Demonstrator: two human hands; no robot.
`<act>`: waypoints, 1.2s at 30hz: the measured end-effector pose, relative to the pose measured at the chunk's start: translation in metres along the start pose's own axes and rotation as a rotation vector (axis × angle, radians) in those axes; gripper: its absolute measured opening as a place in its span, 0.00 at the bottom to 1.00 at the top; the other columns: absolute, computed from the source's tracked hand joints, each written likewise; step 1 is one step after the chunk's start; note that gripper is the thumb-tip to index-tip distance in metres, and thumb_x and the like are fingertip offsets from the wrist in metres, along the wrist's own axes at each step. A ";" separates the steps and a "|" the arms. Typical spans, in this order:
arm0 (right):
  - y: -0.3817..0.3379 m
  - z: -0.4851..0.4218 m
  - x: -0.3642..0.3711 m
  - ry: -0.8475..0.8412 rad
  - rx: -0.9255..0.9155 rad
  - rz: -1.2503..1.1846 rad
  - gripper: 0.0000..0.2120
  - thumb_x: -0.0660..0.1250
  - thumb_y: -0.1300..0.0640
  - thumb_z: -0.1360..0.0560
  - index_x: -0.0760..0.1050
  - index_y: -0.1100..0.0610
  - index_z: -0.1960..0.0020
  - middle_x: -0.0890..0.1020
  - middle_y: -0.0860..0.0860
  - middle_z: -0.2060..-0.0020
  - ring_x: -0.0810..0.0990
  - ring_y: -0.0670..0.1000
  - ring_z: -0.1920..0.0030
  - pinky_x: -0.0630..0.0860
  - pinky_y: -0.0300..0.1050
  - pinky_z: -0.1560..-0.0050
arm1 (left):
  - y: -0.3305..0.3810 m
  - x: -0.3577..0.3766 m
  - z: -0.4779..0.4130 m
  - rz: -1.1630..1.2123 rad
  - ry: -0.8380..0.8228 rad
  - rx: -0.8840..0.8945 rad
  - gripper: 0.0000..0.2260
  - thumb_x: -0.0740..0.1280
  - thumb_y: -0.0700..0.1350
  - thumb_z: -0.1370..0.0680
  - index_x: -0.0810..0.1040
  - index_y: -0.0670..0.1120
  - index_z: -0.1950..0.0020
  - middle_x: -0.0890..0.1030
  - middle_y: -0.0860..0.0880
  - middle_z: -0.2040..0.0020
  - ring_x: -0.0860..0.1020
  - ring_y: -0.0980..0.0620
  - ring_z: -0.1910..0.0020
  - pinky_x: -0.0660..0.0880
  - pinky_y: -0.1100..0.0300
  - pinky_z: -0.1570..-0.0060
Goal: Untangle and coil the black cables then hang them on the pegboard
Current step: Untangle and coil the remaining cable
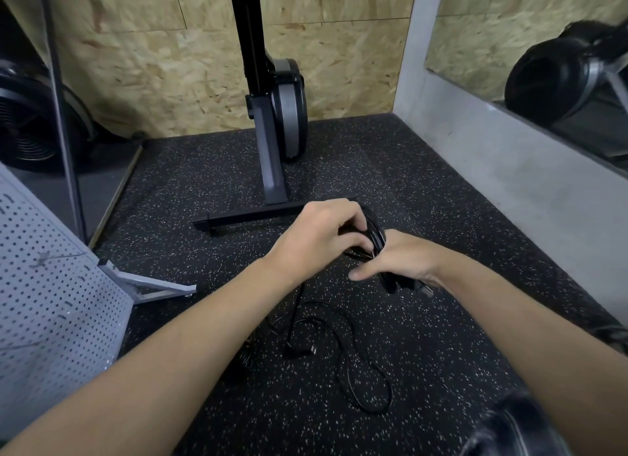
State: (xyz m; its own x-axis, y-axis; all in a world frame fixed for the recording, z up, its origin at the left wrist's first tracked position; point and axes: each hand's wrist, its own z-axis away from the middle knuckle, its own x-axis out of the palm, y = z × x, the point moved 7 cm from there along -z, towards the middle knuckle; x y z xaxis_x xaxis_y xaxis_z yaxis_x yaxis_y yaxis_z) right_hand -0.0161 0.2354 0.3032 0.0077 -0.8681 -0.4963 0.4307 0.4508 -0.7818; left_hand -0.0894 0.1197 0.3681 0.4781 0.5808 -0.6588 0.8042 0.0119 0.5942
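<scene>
Now you're coiling: left hand (317, 239) and right hand (402, 263) are gripping the cable bundle (375, 236) with curled fingers (353, 217), above the floor (441, 217); next you're likely needing to gather the loose tail (297, 352).

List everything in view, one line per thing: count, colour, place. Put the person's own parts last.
coiled cable: one bundle, black, held off the floor between both hands
loose cable: number unclear, black, tangled on the floor below the hands
pegboard: one, light grey, standing at the left edge
exercise machine: one, black and grey, upright against the back wall
round housings: two, black, far left and upper right
wall panels: tan chipboard, behind
ledge: one, grey, along the right
floor: black, speckled
left hand: one, grip round the coil's top
right hand: one, grip on the coil's lower end
</scene>
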 end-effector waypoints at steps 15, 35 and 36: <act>0.012 0.013 0.009 -0.172 0.171 -0.113 0.15 0.76 0.54 0.33 0.80 0.58 0.50 0.78 0.56 0.62 0.75 0.54 0.64 0.73 0.52 0.59 | 0.004 -0.004 -0.002 0.048 0.022 0.021 0.14 0.82 0.49 0.28 0.79 0.45 0.53 0.78 0.51 0.56 0.76 0.54 0.56 0.71 0.65 0.56; 0.001 0.016 -0.027 -0.061 -0.028 -0.909 0.35 0.62 0.73 0.35 0.70 0.71 0.26 0.81 0.57 0.55 0.73 0.49 0.65 0.75 0.41 0.69 | -0.077 0.025 0.038 0.173 -0.216 -0.491 0.19 0.56 0.54 0.12 0.81 0.48 0.52 0.86 0.50 0.56 0.84 0.53 0.53 0.77 0.50 0.40; 0.004 0.014 -0.030 0.027 -0.029 -0.907 0.31 0.62 0.74 0.33 0.71 0.71 0.29 0.81 0.57 0.55 0.74 0.49 0.65 0.75 0.42 0.68 | -0.074 0.019 0.034 0.153 -0.143 -0.478 0.19 0.56 0.53 0.12 0.79 0.48 0.54 0.84 0.49 0.60 0.83 0.53 0.57 0.77 0.51 0.45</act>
State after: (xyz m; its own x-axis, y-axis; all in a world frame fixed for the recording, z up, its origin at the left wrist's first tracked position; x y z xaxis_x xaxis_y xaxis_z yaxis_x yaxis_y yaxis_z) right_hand -0.0019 0.2606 0.3204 -0.3444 -0.8875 0.3061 0.2384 -0.3981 -0.8858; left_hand -0.1273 0.1021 0.2959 0.6483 0.4882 -0.5843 0.4860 0.3254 0.8111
